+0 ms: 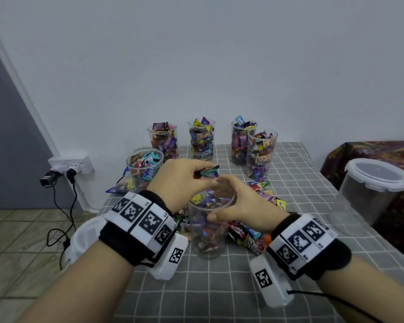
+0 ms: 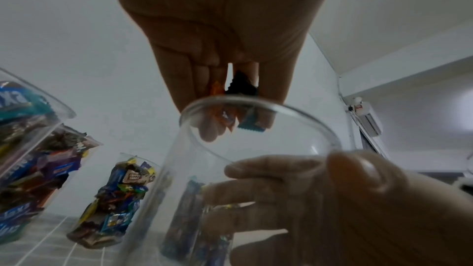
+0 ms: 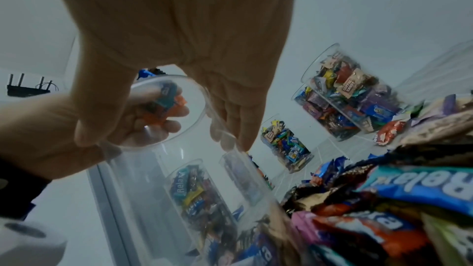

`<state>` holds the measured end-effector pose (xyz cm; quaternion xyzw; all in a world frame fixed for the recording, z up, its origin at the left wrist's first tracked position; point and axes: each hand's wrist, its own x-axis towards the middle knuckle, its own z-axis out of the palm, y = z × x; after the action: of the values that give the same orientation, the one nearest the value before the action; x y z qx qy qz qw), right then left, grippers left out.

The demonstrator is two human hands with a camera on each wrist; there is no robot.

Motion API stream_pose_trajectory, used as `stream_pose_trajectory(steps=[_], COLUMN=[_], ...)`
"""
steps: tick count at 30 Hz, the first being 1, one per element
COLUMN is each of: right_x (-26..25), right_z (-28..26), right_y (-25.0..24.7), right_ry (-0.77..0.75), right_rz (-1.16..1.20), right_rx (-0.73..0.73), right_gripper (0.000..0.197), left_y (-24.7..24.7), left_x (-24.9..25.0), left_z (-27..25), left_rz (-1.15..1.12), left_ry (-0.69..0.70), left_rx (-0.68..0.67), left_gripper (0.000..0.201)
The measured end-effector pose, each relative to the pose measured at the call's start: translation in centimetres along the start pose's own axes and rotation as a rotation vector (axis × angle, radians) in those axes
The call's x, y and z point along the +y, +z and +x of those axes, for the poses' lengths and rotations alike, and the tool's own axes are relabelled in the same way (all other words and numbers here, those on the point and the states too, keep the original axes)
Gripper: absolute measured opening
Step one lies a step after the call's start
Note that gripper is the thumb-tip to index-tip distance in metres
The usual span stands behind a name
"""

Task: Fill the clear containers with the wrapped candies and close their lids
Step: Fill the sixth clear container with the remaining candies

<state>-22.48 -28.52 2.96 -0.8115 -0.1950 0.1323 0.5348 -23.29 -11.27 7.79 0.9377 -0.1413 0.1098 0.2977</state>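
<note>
Our right hand (image 1: 240, 203) curls round the rim of the clear container (image 1: 208, 231), which stands upright on the checked tablecloth (image 1: 301, 194), partly filled, beside a loose heap of candies (image 1: 254, 234). Our left hand (image 1: 182, 183) pinches a few wrapped candies (image 1: 209, 172) just above the container's mouth. Five filled containers (image 1: 202, 139) stand behind, lidless

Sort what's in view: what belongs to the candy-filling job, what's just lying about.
Job: left hand pinching candies; right hand gripping near container; five filled containers; loose candy pile.
Lying about: lidded tub; wall sockets; patterned cloth.
</note>
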Motion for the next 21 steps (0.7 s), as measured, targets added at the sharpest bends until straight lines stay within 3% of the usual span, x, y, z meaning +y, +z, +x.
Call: stream_pose_trajectory(steps=[6,11,14,17,21], right_x=[0.2,0.3,0.3,0.4,0.3], right_z=[-0.8,-1.1,-1.0,-0.9,-1.1], right_y=[-0.9,-1.2,-1.2,-1.2,-1.3], right_ry=[-0.016,-0.04,-0.03,-0.002,0.014], right_rz=[-0.085,-0.064,-0.06,-0.09,-0.126], right_rx=[0.011,-0.008,-0.016,-0.017,-0.028], right_gripper=[0.084,0.072,0.077,0.083,0.085], left_y=[0.3,0.6,0.7,0.7,0.7], left_x=[1.0,1.5,1.4,1.1,0.3], left_z=[-1.0,-1.0,-1.0,-1.1,-1.3], left_rz=[0.173,0.298,0.343,0.245,-0.083], left_ry=[0.093,0.123,0.127,0.11,0.061], left_rx=[-0.039,-0.093,-0.105,-0.094,0.017], left_gripper=[0.031,0.042,0.052,0.055,0.048])
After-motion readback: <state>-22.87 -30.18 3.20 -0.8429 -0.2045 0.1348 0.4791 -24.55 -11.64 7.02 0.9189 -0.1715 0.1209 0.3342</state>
